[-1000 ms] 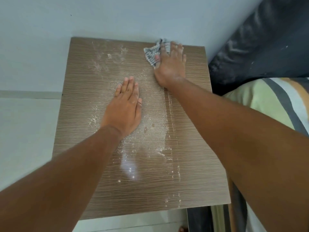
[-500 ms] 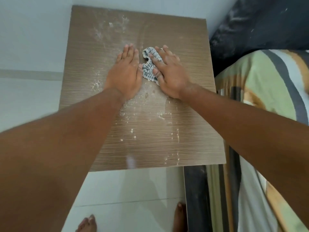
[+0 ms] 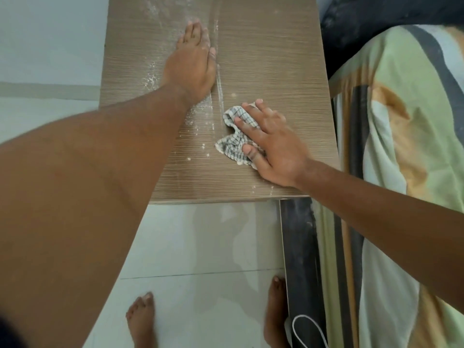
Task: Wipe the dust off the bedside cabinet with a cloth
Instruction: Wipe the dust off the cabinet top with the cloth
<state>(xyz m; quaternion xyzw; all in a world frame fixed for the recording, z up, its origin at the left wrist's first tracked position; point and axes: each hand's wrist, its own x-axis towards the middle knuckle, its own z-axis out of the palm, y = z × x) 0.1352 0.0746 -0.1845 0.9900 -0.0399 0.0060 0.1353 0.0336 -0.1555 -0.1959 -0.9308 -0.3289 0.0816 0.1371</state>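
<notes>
The bedside cabinet (image 3: 271, 54) has a brown wood-grain top with white dust scattered over its left and middle parts. A thin ridge of dust runs down the middle, beside my left hand (image 3: 192, 62). That hand stands on its edge on the top, fingers together and straight, holding nothing. My right hand (image 3: 272, 144) presses a small checked cloth (image 3: 232, 140) flat on the top near the front right, fingers spread over it. The cloth's right half is hidden under the hand.
A bed with a striped green, orange and grey cover (image 3: 406, 146) stands tight against the cabinet's right side, with its dark frame (image 3: 301, 259) below. A white wall is behind. My bare feet (image 3: 141, 320) stand on the pale tiled floor (image 3: 200, 247). A white cable (image 3: 308, 330) lies at the bottom.
My right hand has dragged the cloth from the back edge toward the front right. My left hand turned from flat onto its edge. The view tilted down and the feet came into sight.
</notes>
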